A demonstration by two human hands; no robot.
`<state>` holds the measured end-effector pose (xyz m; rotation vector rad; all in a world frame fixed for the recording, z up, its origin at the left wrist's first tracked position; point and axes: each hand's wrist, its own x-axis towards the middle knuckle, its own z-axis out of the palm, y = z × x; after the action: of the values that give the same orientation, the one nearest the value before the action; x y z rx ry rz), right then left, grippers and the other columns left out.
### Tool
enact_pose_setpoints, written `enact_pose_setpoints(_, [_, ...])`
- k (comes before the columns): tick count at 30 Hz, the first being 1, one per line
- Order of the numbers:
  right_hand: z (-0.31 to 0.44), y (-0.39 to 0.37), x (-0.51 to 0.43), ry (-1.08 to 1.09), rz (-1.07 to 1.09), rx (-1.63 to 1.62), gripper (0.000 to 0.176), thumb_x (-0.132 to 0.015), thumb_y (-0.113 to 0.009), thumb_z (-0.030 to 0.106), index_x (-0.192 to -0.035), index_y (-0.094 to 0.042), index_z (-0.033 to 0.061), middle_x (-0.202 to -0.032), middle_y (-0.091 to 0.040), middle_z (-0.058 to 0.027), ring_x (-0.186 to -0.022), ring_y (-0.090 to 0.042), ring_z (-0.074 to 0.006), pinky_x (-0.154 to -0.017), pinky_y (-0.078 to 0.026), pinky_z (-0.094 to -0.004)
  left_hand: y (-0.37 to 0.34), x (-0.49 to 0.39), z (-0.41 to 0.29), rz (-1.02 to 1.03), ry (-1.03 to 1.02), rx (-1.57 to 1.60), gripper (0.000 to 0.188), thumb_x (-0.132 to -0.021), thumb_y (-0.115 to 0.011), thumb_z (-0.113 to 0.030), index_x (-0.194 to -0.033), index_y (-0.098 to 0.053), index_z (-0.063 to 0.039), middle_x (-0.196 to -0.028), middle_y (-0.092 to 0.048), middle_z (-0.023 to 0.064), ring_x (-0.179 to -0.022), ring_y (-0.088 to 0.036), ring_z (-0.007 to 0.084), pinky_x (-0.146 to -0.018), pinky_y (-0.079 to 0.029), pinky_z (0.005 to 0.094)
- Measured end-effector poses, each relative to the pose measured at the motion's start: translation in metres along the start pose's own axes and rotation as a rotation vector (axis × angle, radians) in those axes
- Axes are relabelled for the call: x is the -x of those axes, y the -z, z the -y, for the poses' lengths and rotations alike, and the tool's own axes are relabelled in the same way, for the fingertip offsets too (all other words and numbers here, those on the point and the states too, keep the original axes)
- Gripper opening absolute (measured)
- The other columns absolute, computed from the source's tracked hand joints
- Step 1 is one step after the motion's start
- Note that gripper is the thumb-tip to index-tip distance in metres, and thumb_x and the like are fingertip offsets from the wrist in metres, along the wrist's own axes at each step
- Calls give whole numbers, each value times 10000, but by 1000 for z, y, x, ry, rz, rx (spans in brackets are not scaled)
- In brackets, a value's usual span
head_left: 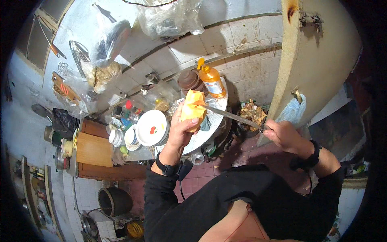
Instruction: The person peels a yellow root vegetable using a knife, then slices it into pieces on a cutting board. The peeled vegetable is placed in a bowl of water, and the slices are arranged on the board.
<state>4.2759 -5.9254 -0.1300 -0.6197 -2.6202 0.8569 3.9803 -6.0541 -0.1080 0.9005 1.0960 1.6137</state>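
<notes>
My left hand (182,124) grips a peeled orange piece of squash or similar produce (193,109), raised above the counter. In my right hand (279,135) is the handle of a long-bladed knife (232,116). Its blade points left, and the tip end meets the orange flesh at a dark notch near the middle. Beneath my left hand lies the white counter (218,116). Just left of that hand a stack of white plates (151,128) stands, the top one with a red fruit print.
Behind the produce stand an orange pump bottle (213,80) and a brown lidded pot (188,80). Peelings fill a bin (252,113) below on the right. A door (320,60) with a blue cloth (291,112) borders the right side. A wooden board (94,149) lies left.
</notes>
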Motion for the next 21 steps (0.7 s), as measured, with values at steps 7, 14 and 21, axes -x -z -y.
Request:
enact_pose_setpoints(7, [11, 10, -6, -63, 76, -40, 263, -894, -493, 305, -824, -475, 52, -630, -531, -209, -647, -549, -418, -547, -399, -492, -1, 0, 3, -12, 60, 34, 595, -705, -659, -124, -1230, -399, -23, -934, -546, 62, -620, -519, 89, -436, -402, 195])
enact_pose_setpoints(14, [12, 16, -10, -71, 168, -4, 308, -922, -446, 325, -825, -472, 35, -646, -526, -218, -664, -540, -424, -561, -396, -494, -1, 3, -1, -50, 58, -212, 616, -688, -658, -188, -1221, -412, -2, -936, -562, 84, -612, -511, 89, -453, -401, 190])
enact_pose_setpoints(21, [18, 31, -13, -45, 352, -123, 389, -950, -383, 370, -822, -459, 11, -665, -506, -234, -682, -520, -426, -578, -377, -471, 7, 6, -10, 36, 129, -206, 613, -681, -671, -178, -1216, -426, -8, -931, -571, 78, -602, -512, 79, -437, -404, 182])
